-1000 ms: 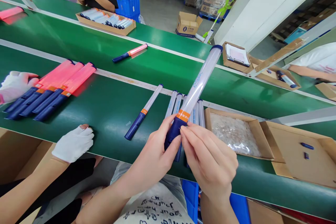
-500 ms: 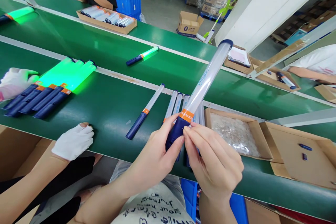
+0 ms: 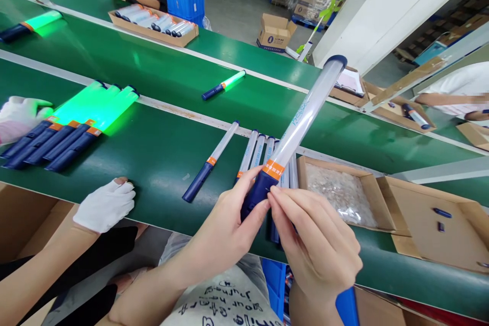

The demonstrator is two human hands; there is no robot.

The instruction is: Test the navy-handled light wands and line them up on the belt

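Both hands are working at one unlit light stick (image 3: 307, 114) above the near worktable: the left hand (image 3: 229, 221) is closing around its dark blue handle (image 3: 255, 193), while the right hand (image 3: 319, 242) is pinching thumb and forefinger nearly together against the handle's side, just below the orange band (image 3: 273, 168). Whether that pinch is holding something small is hard to tell. Tilting up and away to the right, the clear tube is rising beyond both hands, its dark blue cap (image 3: 336, 60) pointing outward.

Beneath them, the green worktable (image 3: 160, 183) is running across the view. To the right of the right hand, an open carton (image 3: 424, 198) is sitting beside a shallower cardboard tray (image 3: 387, 214), which is holding a clear plastic bag (image 3: 336, 193). Far to the left, a group of lit light sticks (image 3: 97, 107) is glowing green, with a co-worker's gloved hand (image 3: 21, 114) resting by the handles and another gloved hand (image 3: 107, 206) lying nearer the table edge. Behind the held handle, a row of unlit light sticks (image 3: 257, 150) is lying partly hidden; a separate unlit light stick (image 3: 210, 163) is lying to its left. Two small dark blue pieces (image 3: 442, 212) are lying inside the open carton.
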